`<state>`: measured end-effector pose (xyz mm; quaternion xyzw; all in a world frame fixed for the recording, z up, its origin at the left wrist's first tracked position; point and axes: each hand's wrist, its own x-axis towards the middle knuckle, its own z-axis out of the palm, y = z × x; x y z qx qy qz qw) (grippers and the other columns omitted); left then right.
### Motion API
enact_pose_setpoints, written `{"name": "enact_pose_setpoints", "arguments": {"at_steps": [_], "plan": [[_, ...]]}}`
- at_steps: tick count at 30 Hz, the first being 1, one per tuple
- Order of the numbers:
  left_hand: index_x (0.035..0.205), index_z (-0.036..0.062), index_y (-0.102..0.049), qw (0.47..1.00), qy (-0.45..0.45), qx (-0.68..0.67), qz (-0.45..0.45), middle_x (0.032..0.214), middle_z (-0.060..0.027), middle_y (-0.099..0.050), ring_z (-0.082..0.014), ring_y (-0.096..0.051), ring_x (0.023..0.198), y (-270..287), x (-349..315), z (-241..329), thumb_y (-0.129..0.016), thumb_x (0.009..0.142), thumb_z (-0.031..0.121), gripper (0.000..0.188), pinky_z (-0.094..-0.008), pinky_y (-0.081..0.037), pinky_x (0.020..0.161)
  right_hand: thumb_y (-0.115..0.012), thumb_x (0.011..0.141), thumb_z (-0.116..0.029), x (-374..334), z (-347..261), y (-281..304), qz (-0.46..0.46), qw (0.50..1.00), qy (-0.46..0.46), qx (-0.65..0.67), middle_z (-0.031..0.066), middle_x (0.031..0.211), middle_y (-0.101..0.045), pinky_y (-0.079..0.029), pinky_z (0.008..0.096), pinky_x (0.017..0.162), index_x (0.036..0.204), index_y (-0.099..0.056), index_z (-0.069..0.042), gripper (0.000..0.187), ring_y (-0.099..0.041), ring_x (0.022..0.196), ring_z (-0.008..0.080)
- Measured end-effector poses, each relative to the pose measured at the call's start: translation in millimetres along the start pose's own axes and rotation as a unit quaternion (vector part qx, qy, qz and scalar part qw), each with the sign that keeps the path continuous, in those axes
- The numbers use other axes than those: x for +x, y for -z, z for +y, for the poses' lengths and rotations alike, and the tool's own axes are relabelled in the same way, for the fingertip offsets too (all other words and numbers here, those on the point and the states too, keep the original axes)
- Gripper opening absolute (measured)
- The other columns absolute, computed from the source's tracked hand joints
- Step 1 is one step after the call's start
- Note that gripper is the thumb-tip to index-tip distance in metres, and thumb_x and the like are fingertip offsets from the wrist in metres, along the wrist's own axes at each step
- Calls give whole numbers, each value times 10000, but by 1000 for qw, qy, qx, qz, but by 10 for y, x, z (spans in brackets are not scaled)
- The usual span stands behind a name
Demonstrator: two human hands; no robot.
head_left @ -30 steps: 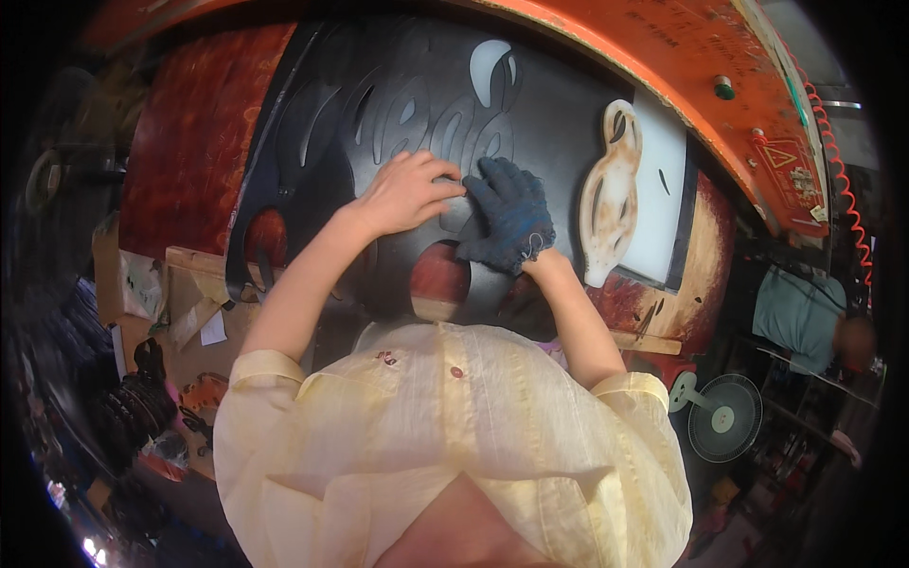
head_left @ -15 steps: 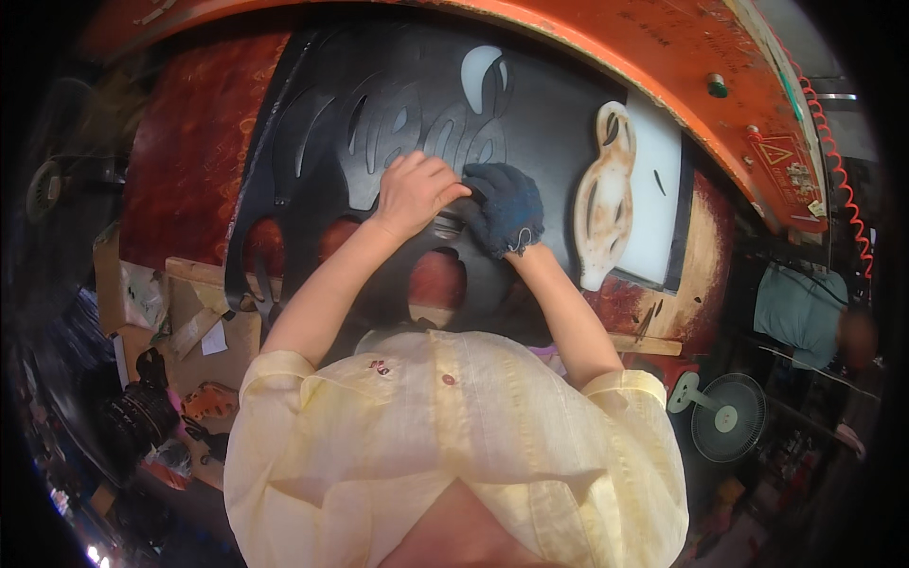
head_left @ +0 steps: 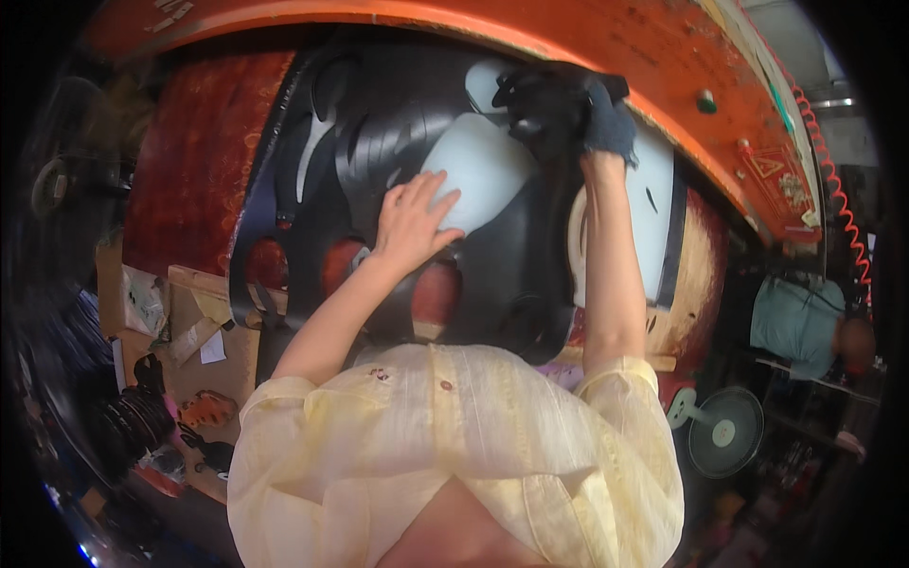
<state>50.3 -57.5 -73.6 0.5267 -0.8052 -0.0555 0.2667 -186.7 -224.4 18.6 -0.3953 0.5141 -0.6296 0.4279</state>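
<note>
A black sheet (head_left: 379, 104), maybe leather or rubber, lies before me with curved cuts and several openings. My left hand (head_left: 415, 218) is bare and open, fingers spread flat at the edge of a pale rounded opening (head_left: 483, 175) in the sheet. Farther off to the right, my right hand (head_left: 611, 125), in a dark blue glove, grips a bundle of black cut-out pieces (head_left: 549, 102) raised over the sheet; its fingertips are partly hidden. My right forearm covers most of a white, brown-stained curved form (head_left: 576, 232).
An orange machine beam (head_left: 454, 33) arches across the far side, with a coiled red hose (head_left: 838, 166) at right. Dark red board (head_left: 194, 161) shows at left. A fan (head_left: 724, 431) stands at lower right; a person in teal (head_left: 797, 317) is beyond it.
My hands have come apart. The right hand has moved far and right, lifting black pieces out of the sheet, and a large pale opening shows there. My left hand has opened flat.
</note>
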Motion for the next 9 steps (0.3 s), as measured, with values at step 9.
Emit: {"name": "enact_pose_setpoints", "arguments": {"at_steps": [9], "plan": [[1117,11,-632,749,323,-577,-50,983,-109,-681,-146,-655,828,208,355,65,-494,970,443,477,-254,-491,665,-721,804,-198,-587,-130,119,-302,910,-3,-285,172,981,-682,-547,372,702,1169,-586,-67,411,-670,836,261]]}}
